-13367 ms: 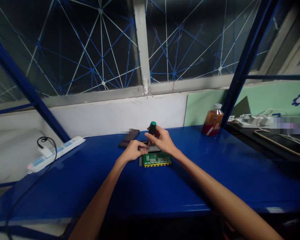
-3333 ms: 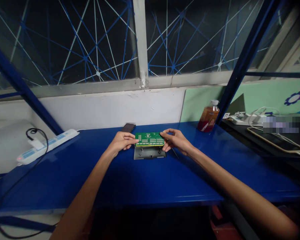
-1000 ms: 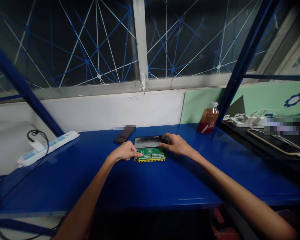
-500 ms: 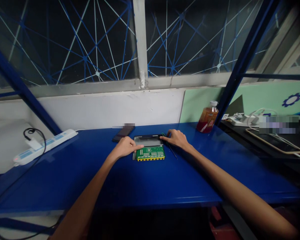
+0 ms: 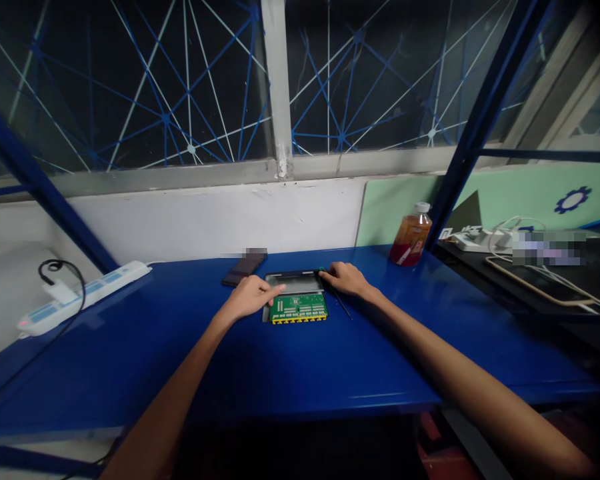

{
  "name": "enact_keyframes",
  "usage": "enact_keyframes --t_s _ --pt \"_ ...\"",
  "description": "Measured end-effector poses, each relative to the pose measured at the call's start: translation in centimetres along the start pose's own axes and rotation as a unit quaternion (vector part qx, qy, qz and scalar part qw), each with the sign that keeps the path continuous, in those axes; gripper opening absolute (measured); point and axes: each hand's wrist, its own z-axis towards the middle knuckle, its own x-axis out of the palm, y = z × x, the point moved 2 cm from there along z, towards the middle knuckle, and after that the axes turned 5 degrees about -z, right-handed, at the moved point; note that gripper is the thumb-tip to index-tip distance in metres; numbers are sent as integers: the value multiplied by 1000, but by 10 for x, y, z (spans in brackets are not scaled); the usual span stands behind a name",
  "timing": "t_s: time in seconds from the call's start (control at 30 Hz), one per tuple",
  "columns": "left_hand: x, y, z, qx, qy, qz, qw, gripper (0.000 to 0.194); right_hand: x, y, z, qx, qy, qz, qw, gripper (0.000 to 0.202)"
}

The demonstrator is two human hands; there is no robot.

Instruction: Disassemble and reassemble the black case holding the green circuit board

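A green circuit board (image 5: 299, 307) with a row of yellow ports along its near edge lies on the blue table. Just behind it, against its far edge, is a shallow dark metal case (image 5: 295, 285) with a grey inside. My left hand (image 5: 247, 298) closes on the left side of the case, its thumb stretched across toward the board. At the far right corner of the case, my right hand (image 5: 349, 277) has its fingers bent against the edge. A thin dark rod like a screwdriver shaft (image 5: 344, 307) lies beside the board, its upper end partly hidden by my right hand.
A dark phone (image 5: 243, 267) lies behind my left hand. On the left is a white power strip (image 5: 95, 293) with a black cable. A drink bottle (image 5: 411, 235) stands at the back right, near a blue frame post. Cables and another phone (image 5: 525, 280) lie farther right.
The camera view has shifted slightly. Both hands keep nearly the same places at the case, and the board and case show no clear movement on the table.
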Motion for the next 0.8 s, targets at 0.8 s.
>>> enact_keyframes --t_s 0.8 --pt "5 -6 0 56 -48 56 996 59 -51 -28 -16 9 -222 256 941 34"
